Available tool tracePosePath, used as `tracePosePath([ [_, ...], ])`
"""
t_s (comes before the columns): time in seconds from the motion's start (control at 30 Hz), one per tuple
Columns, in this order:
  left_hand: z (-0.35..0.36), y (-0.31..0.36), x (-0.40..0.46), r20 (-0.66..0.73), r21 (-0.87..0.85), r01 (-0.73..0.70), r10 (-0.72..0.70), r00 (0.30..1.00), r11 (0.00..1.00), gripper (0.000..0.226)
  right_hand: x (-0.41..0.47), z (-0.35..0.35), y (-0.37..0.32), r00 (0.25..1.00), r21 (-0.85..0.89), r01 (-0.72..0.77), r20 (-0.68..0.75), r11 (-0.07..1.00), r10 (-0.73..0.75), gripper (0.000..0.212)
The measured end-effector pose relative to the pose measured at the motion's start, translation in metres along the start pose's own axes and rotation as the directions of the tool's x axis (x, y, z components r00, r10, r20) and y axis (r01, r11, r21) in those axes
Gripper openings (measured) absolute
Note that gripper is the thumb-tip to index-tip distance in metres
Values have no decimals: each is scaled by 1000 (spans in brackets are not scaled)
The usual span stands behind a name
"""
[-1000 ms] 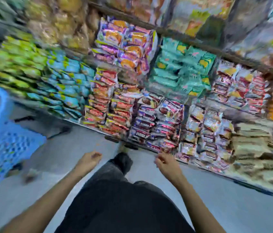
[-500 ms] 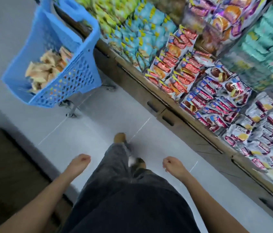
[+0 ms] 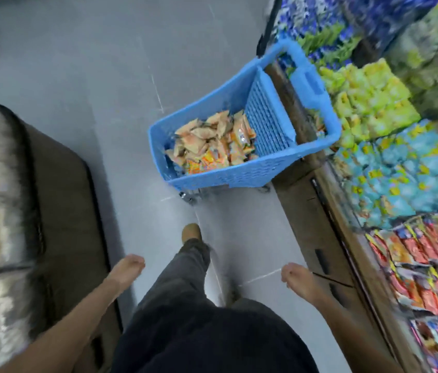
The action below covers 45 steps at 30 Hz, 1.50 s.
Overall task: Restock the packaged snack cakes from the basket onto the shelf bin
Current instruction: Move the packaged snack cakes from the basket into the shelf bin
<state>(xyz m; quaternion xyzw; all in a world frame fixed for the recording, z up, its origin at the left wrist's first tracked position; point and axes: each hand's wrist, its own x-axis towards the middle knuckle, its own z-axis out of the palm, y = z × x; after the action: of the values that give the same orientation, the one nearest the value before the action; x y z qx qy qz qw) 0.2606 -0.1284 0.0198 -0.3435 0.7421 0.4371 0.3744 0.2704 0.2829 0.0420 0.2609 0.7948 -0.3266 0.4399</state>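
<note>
Beside the shelf, blue basket (image 3: 228, 179) holds orange snack packets (image 3: 212, 146).

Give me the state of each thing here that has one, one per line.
Basket: upright on the floor beside the shelf, part full.
Snack cakes: heaped loose in the basket, wrapped.
Left hand: loosely curled, holding nothing.
Right hand: loosely curled, holding nothing.
Shelf: packed with bagged snacks; blurred.
</note>
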Motion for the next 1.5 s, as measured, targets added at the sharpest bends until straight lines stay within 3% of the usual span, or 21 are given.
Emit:
tracePosePath([
  [0.1,-18,79,35,22,17,-44,43,999,999,24,31,-33,-82,997,-60,55,-54,997,-58,19],
  [0.23,-33,180,80,79,84,-167,161,984,982,8,65,-66,-172,976,-87,171,-121,981,-180,26],
  [0.37,-28,255,121,98,101,-231,222,970,968,19,100,-86,-232,959,-127,231,-140,965,-248,26],
  [0.6,29,270,208,75,155,-168,158,985,973,20,201,-99,-281,941,-360,325,29,874,-338,30],
  [0.73,68,262,255,42,212,-161,155,987,964,23,265,-100,-287,955,-431,294,103,853,-277,24],
  [0.83,92,264,281,-57,146,-147,157,986,978,12,303,-99,-287,968,-455,250,113,855,-223,22],
  [0.93,108,271,299,-174,32,8,-2,985,999,19,326,-91,-288,975,-419,222,83,880,-206,24],
  [1.0,116,276,310,-119,-153,141,-160,980,978,30,332,-82,-289,979,-363,201,54,910,-194,22],
  [1.1,129,282,317,-17,-501,251,-300,954,828,15,334,-69,-288,976,-320,198,-22,927,-216,18],
  [1.13,133,283,319,-21,-540,260,-322,947,800,23,334,-67,-288,974,-319,200,-40,926,-224,17],
  [1.2,141,283,321,-77,-516,225,-307,949,826,36,333,-66,-287,971,-310,208,-45,927,-233,17],
  [1.33,140,284,319,-130,-450,156,-238,963,879,39,335,-69,-285,976,-293,205,-11,934,-217,16],
  [1.4,129,283,313,-158,-545,124,-247,956,829,45,337,-72,-287,975,-294,214,1,932,-224,18],
  [1.5,106,281,293,-197,-733,-1,-210,958,681,22,336,-75,-293,970,-276,228,-14,934,-241,19],
])
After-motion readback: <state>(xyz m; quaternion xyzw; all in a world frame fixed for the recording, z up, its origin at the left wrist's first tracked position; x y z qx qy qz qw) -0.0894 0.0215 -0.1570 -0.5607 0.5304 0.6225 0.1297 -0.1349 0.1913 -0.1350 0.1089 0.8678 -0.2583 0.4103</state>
